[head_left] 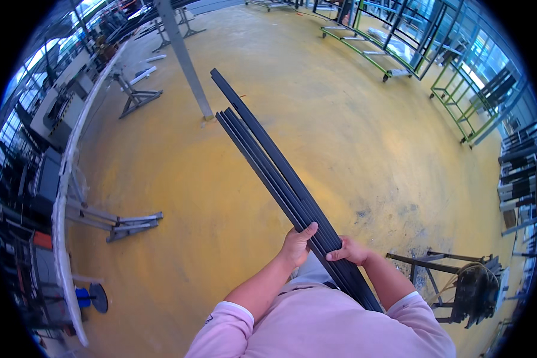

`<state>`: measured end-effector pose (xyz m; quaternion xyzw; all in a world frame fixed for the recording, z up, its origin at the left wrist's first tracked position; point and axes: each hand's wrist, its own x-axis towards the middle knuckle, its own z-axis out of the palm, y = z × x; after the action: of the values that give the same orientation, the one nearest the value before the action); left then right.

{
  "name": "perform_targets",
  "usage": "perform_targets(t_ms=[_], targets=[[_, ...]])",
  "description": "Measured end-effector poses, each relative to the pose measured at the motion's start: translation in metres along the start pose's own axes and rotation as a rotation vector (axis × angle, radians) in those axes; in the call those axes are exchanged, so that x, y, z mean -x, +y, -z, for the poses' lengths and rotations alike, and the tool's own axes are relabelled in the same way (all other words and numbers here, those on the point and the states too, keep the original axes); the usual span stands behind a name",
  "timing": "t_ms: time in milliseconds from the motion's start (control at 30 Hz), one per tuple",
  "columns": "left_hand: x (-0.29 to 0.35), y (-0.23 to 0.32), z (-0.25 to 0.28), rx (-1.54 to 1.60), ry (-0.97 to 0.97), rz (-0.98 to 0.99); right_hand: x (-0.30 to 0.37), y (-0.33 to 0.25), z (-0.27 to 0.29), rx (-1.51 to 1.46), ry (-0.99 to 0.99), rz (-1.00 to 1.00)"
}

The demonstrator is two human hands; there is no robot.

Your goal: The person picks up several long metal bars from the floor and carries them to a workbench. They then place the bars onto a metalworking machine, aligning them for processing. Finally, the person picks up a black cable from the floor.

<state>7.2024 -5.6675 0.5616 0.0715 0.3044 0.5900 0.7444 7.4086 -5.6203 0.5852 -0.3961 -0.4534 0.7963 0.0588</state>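
Observation:
A bundle of long black profile bars [268, 170] slants across the middle, from far left down past my right side. One bar reaches farther out than the others, with a narrow gap beside it. My left hand [298, 246] grips the bundle from its left side, thumb on top. Slightly nearer to me, my right hand [349, 250] is closed round it from the right, its thumb also lying over the bars. The fingers beneath the bars are hidden. The bars' near ends pass beside my body and are partly out of sight.
A grey post [185, 59] stands beyond the bars' far ends. Metal support stands [134, 224] line the left, beside a long bench edge [62, 209]. Green wheeled racks [364, 51] stand at the far right. A dark metal frame [453, 274] is near my right, on the yellow floor [179, 161].

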Motion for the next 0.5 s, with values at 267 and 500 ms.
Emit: perform_targets(t_ms=[267, 500], targets=[[-0.241, 0.137, -0.007, -0.071, 0.049, 0.063, -0.190, -0.129, 0.122, -0.059, -0.006, 0.092], [-0.440, 0.261, -0.039, -0.039, 0.054, 0.115, -0.321, -0.306, 0.241, -0.160, -0.057, -0.064]])
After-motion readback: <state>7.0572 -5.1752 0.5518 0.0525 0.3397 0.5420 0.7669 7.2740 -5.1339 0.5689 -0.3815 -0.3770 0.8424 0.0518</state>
